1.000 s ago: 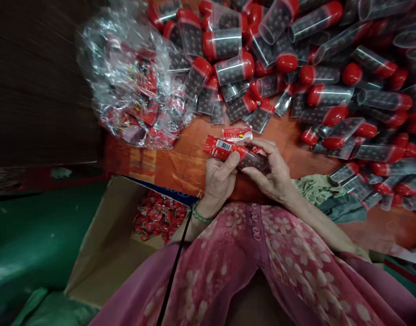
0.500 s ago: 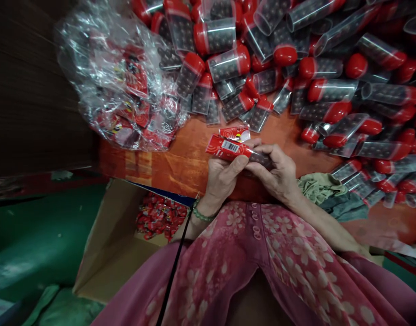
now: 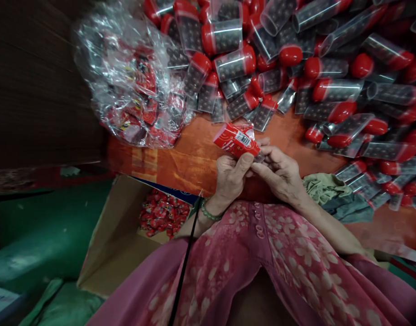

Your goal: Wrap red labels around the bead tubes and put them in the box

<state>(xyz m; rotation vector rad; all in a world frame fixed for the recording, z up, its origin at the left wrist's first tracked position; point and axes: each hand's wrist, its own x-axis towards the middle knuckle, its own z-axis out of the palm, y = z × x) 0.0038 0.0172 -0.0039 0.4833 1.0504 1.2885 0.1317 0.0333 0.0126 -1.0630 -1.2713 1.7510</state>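
Note:
A red printed sleeve with a barcode is held in front of me, tilted, its open end up and to the left. My left hand is closed on it, the thumb pressed on its lower edge. Out of the sleeve's lower right end shows a short bit of a clear tube with dark contents. My right hand is closed with its fingertips at that tube end. Behind the held sleeve lies another red printed piece, mostly covered.
Many clear tubes with red caps and dark balls are heaped at the back and right. A clear plastic bag of red sleeves lies at the left. Cloths sit right of my hand. Below left, a cardboard box holds red wrapped pieces.
The sleeve has tipped more steeply and covers more of the tube, leaving just a short end visible. My right fingers have moved closer to my left hand. The whole view has shifted slightly.

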